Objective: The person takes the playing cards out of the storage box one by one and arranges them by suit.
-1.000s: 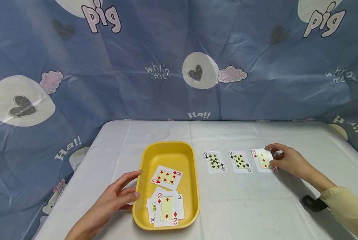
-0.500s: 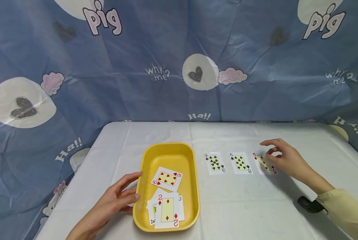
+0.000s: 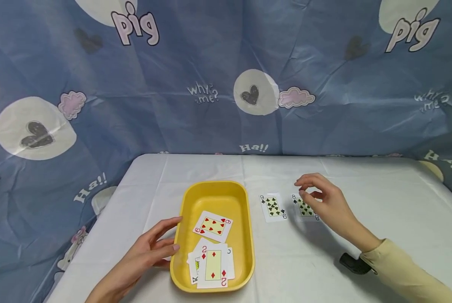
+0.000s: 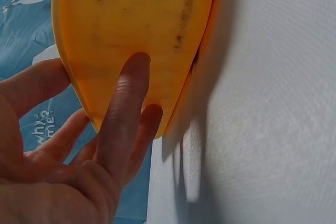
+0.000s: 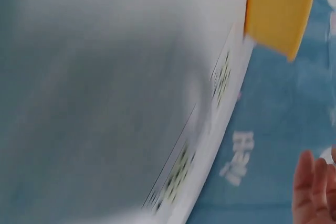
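We rest our left hand (image 3: 146, 248), fingers spread, against the tray (image 3: 244, 256), our right hand (image 3: 330, 206), half-curled, above the 8 card (image 3: 303, 211) right of it, grip unclear, cloth (image 3: 199, 130) behind reading "pig"

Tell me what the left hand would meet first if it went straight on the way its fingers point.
The yellow tray: the left hand seems to have fingers against its outer side, so it would likely push on that at once. Contact at each fingertip is hard to judge.
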{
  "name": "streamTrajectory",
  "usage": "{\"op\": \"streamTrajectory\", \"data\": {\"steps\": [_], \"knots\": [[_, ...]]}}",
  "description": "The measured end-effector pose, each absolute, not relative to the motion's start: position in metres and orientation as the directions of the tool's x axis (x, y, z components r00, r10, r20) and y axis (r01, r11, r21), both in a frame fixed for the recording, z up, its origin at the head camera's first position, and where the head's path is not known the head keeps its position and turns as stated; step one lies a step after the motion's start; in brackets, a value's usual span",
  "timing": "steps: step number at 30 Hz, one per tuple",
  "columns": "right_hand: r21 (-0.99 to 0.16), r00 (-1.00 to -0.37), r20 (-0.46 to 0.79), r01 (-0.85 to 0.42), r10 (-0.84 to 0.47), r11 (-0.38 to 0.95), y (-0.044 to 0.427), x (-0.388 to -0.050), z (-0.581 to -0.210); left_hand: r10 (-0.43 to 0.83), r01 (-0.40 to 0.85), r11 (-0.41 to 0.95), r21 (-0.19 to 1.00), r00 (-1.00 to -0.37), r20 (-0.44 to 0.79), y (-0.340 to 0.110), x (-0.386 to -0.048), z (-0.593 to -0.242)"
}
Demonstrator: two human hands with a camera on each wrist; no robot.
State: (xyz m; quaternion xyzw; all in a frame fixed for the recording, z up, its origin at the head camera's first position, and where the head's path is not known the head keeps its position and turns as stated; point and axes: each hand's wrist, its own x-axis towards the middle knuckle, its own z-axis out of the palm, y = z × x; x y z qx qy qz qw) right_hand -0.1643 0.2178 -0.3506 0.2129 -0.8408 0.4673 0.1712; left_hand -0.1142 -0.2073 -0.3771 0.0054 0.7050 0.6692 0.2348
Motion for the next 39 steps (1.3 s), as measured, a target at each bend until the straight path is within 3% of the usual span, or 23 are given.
{"op": "streamTrajectory", "data": {"steps": [12, 18, 33, 39], "knots": [[-0.816, -0.791, 0.4, -0.537, -0.463, 0.213, 0.158, -0.175, -0.353, 0.297, -0.312, 0.119, 0.943, -0.895, -0.334, -0.208, -0.115, -0.379], [-0.847, -0.711, 0.331, -0.513, -0.621, 0.136, 0.13, -0.188, -0.363, 0.306, -0.313, 0.116, 0.943, -0.892, -0.334, -0.208, -0.115, -0.379], [-0.835, -0.47, 0.06, -0.507, -0.881, 0.214, 0.067, -0.23, -0.365, 0.315, -0.303, 0.122, 0.945, -0.891, -0.327, -0.209, -0.113, -0.379], [-0.802, -0.417, -0.033, -0.531, -0.908, 0.272, 0.054, -0.249, -0.366, 0.321, -0.297, 0.124, 0.947, -0.891, -0.321, -0.208, -0.114, -0.379]]}}
